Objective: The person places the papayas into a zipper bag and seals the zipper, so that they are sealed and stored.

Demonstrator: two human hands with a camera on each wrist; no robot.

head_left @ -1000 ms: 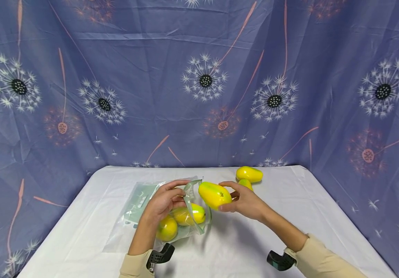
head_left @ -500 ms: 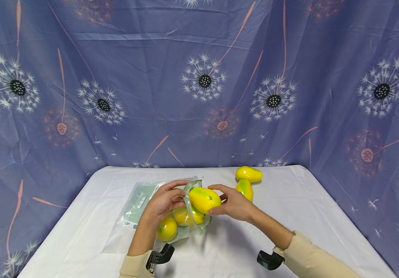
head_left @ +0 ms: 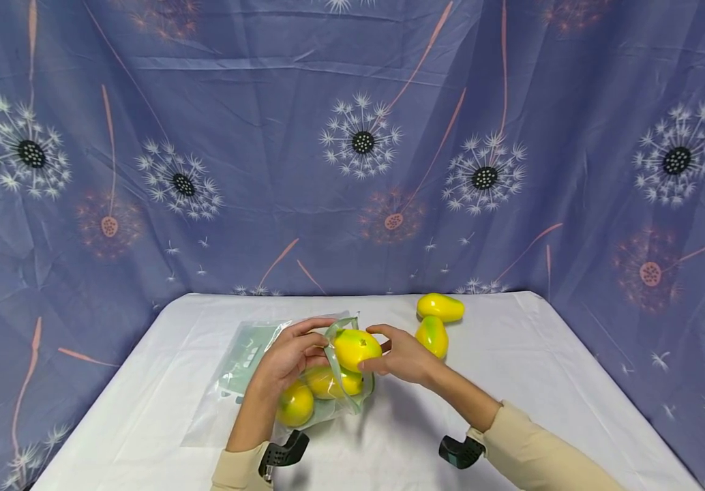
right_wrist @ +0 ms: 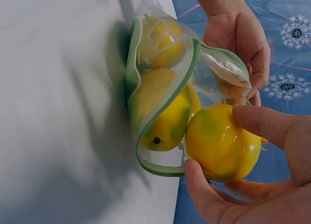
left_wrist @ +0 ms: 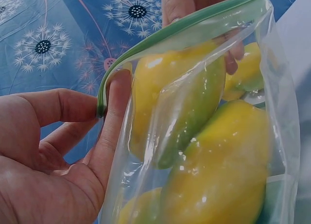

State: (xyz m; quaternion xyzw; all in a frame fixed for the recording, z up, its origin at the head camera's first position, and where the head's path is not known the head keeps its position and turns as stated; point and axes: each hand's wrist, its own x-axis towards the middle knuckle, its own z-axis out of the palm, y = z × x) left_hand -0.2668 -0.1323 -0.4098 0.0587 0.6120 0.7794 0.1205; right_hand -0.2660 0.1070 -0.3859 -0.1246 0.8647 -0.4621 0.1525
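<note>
My left hand (head_left: 291, 358) pinches the green zip rim of a clear zip bag (head_left: 245, 358), holding its mouth apart. In the left wrist view, the rim runs between the thumb and fingers (left_wrist: 112, 122). Inside the bag lie a yellow-green mango (head_left: 324, 383) and another mango (head_left: 295, 404). My right hand (head_left: 408, 356) grips one more mango (head_left: 355, 351) by its end, fingertips spread round it. The right wrist view has this mango (right_wrist: 221, 144) at the bag's mouth, partly within it, beside the mango (right_wrist: 160, 112) inside.
Two more mangoes lie at the back right of the white table (head_left: 512, 382): one mango (head_left: 440, 308) on its side, the other mango (head_left: 432, 336) just in front. A blue dandelion-print cloth (head_left: 266, 170) hangs behind. The bag's flat, printed part spreads to the left.
My right hand has moved left with the mango, carrying it from beside the bag's rim into the mouth and turning its end toward me. The left hand and bag have stayed put.
</note>
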